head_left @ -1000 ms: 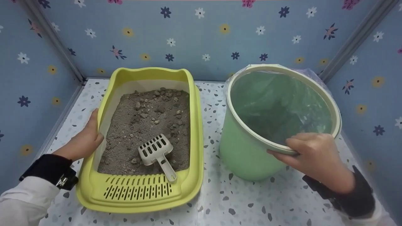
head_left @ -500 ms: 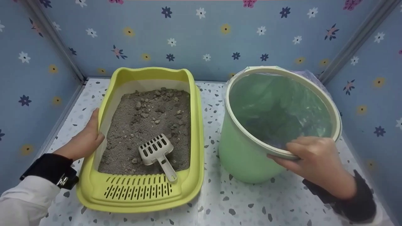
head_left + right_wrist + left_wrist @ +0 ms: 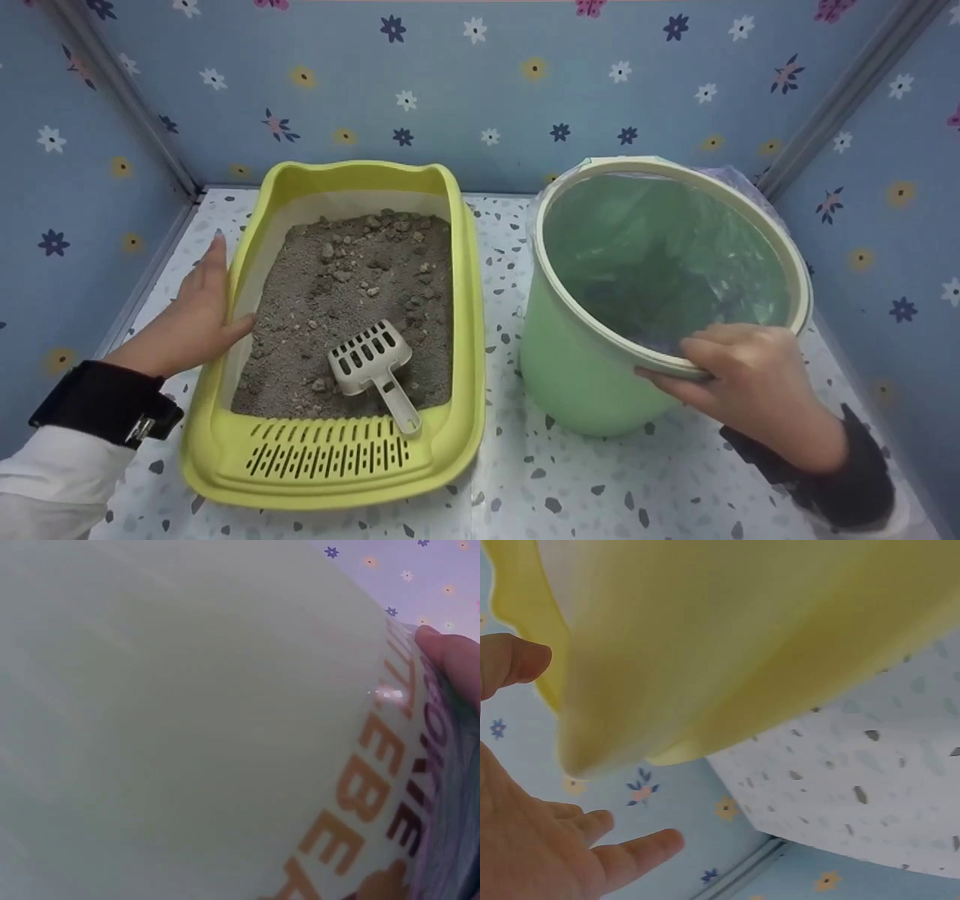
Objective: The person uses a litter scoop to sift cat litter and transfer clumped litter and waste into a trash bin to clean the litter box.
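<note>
Beside the long left rim of the yellow tray (image 3: 471, 337), the left hand (image 3: 187, 319) spreads its fingers wide: the thumb reaches over the edge, the others lie outside it, and whether any of them touch is hard to tell. At the near right arc of its rim, the green bin (image 3: 585, 375) is gripped by the right hand (image 3: 750, 382), fingers curled round the edge, while a plastic liner (image 3: 727, 285) lines the inside.

Outward from the left fingers, to the right and nearer the person, the scoop (image 3: 384, 371) lies on the grey litter (image 3: 292, 345). Its long axis runs aslant, the slotted head toward the far left and the handle across the tray's perforated near ledge, pointing to the near right corner. Left is the nearer hand, yet the handle's slant seems to suit the right better.

Farther out, the bin stands right of the tray, a strip of speckled counter (image 3: 510, 472) between them; its mouth appears to lean toward the right fingers.
</note>
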Action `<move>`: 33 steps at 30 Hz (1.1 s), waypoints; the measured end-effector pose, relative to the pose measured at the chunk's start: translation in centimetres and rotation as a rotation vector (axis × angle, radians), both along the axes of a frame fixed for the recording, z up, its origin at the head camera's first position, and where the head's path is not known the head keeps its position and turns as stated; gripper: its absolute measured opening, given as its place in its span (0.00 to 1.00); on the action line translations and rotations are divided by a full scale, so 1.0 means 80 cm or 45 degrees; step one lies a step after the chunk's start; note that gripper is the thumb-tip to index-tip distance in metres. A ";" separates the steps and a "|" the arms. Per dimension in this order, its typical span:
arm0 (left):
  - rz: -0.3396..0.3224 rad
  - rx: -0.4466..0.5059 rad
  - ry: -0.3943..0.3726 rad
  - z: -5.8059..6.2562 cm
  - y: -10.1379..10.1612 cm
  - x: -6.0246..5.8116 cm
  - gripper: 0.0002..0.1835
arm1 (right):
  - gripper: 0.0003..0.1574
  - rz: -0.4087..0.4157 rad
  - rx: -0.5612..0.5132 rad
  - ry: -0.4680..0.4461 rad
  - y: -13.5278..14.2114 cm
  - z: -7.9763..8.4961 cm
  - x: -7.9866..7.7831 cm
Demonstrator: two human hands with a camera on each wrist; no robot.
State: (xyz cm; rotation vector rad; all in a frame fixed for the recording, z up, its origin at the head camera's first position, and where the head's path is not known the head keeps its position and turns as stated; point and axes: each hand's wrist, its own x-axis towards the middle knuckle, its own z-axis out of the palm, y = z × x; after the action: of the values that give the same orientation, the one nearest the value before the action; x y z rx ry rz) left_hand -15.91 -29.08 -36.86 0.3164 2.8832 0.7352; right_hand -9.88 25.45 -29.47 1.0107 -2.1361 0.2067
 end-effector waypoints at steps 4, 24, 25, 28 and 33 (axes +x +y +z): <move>-0.177 -0.126 0.227 0.025 0.039 0.011 0.52 | 0.35 -0.012 0.022 0.023 0.001 0.002 0.001; -0.870 -0.350 0.184 -0.005 0.177 0.034 0.38 | 0.34 -0.015 0.049 0.021 0.003 0.000 -0.001; -0.877 -0.362 0.175 -0.007 0.179 0.032 0.37 | 0.34 -0.018 0.051 0.021 0.003 0.000 -0.001; -0.910 -0.379 0.161 -0.013 0.186 0.030 0.32 | 0.34 -0.025 0.053 0.024 0.002 0.000 0.000; -0.973 -0.396 0.138 -0.020 0.196 0.029 0.26 | 0.35 -0.019 0.014 0.028 0.000 0.000 0.001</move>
State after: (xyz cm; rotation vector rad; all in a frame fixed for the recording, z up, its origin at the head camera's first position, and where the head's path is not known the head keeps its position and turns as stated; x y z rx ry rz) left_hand -13.59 -13.39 -38.48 1.3253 2.5672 0.1337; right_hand -9.83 25.44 -29.49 0.9983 -2.1264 0.1762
